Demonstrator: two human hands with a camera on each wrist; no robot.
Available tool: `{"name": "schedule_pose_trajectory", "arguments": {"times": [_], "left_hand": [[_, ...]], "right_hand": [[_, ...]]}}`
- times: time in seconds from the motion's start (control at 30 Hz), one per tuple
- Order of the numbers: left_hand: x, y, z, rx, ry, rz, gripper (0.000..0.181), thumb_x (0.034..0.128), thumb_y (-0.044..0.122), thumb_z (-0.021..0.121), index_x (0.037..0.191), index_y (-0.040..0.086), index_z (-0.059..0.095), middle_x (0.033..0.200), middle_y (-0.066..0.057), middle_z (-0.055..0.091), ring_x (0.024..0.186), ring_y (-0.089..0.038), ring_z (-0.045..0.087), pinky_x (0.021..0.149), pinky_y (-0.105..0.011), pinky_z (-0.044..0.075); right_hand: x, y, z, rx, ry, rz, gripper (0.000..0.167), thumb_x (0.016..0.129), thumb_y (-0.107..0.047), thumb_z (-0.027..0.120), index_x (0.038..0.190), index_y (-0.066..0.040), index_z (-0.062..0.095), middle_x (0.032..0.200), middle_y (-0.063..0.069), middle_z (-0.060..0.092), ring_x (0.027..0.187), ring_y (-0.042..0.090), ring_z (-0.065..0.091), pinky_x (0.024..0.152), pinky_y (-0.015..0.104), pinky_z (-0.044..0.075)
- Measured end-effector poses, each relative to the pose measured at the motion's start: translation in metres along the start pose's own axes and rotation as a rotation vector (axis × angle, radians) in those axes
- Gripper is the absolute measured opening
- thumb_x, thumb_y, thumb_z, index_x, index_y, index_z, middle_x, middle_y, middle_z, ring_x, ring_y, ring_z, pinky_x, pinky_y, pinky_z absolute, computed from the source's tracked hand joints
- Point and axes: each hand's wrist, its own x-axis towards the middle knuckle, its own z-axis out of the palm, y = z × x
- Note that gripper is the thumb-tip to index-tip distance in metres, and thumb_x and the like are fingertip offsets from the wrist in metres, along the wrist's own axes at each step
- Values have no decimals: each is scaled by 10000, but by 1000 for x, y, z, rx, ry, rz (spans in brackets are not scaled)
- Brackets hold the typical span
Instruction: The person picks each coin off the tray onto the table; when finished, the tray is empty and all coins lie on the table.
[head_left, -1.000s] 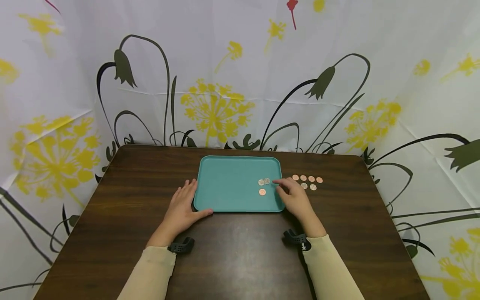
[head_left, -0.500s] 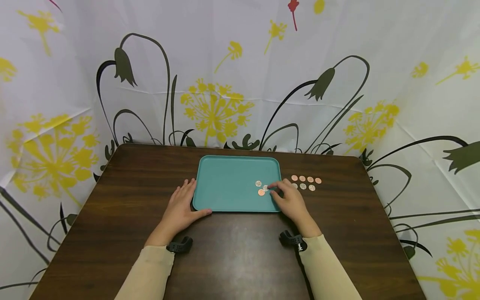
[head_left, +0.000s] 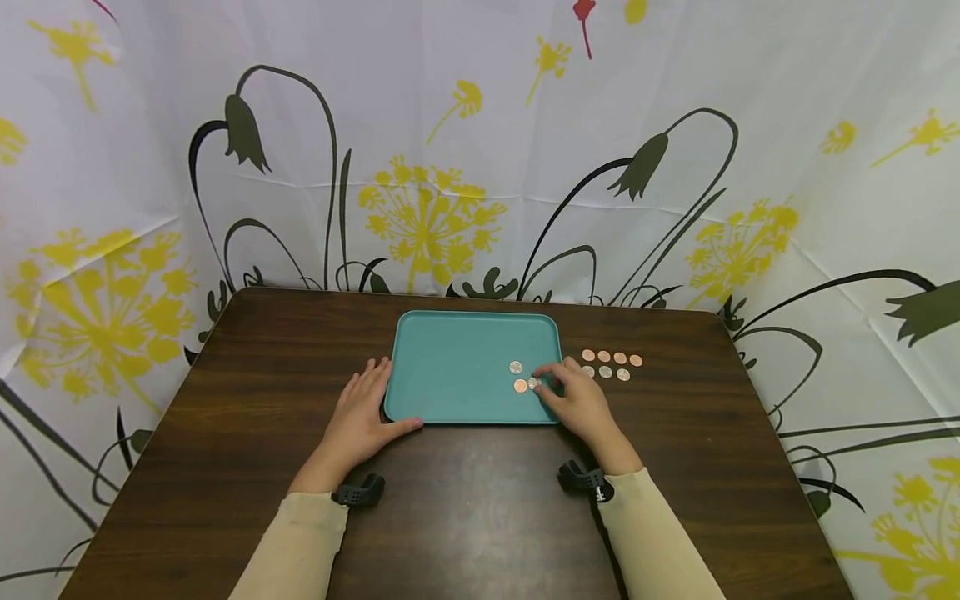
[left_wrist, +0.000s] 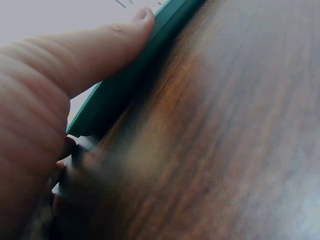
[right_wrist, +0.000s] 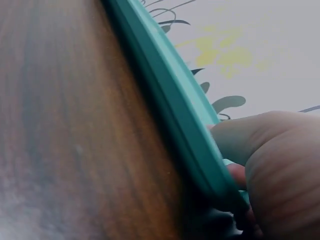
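Note:
On the teal tray [head_left: 457, 400] lie a silver coin [head_left: 516, 367], a copper coin [head_left: 521, 386] and a second silver coin [head_left: 534, 382] close to the copper one's right. My right hand [head_left: 581, 404] reaches over the tray's right rim, its thumb and index fingertip pinching that second silver coin. Fingers spread and nearly straight, my left hand [head_left: 360, 421] rests along the tray's left end, with the thumb at the front rim. The left wrist view shows this thumb [left_wrist: 100, 52] against the green rim [left_wrist: 122, 82]. In the right wrist view the fingertips are hidden behind the rim [right_wrist: 175, 110].
Right of the tray, on the brown wooden table [head_left: 465, 517], several copper coins [head_left: 620, 358] form a row. Below them is a row of silver coins [head_left: 606, 372], the leftmost partly covered by my right hand. A flower-patterned cloth [head_left: 465, 125] hangs behind the table.
My right hand first moved left over the tray. The silver coin at its fingertips slid toward the front, beside the copper coin, and the thumb closed in on it. My left hand stayed put.

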Motion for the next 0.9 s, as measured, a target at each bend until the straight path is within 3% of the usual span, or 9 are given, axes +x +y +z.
{"name": "schedule_pose_trajectory", "arguments": {"times": [0.2,0.37,0.53,0.67,0.9], "left_hand": [[0,1,-1,-9,13,11,1243,895,652,830,1747,23,178,1827,-205,174,1710,-428,108,1382,-640,73],[1,1,-1,-11,3,3,1249,894,662,826,1753,38,169,1834,-186,163,1716,-411,97,1387,-633,69],[1,0,-1,-10,-3,3,1248,892,659,828,1752,39,171,1834,-188,163,1716,-412,100,1386,-635,73],[1,1,-1,-4,3,6,1246,893,658,829,1750,31,177,1831,-194,172,1714,-415,105,1385,-637,76],[-1,2,-1,-3,17,16,1226,910,670,806,1745,19,187,1824,-211,185,1706,-434,123,1379,-646,89]], "right_hand": [[0,2,-4,66,-30,20,162,980,-255,839,1111,-217,752,980,0,579,808,176,530,716,336,438],[-1,7,-3,132,-8,21,194,973,-192,822,1059,-190,647,1029,9,632,907,176,591,818,352,478],[-2,11,-2,166,25,28,197,986,-138,792,1126,-204,669,983,1,673,782,172,539,716,316,444],[-1,13,0,168,45,-14,157,999,-129,786,1121,-221,751,962,-9,650,764,171,514,678,304,429],[-1,11,-4,278,121,20,202,988,-129,829,1110,-147,669,968,31,710,706,149,521,630,261,446]]}}
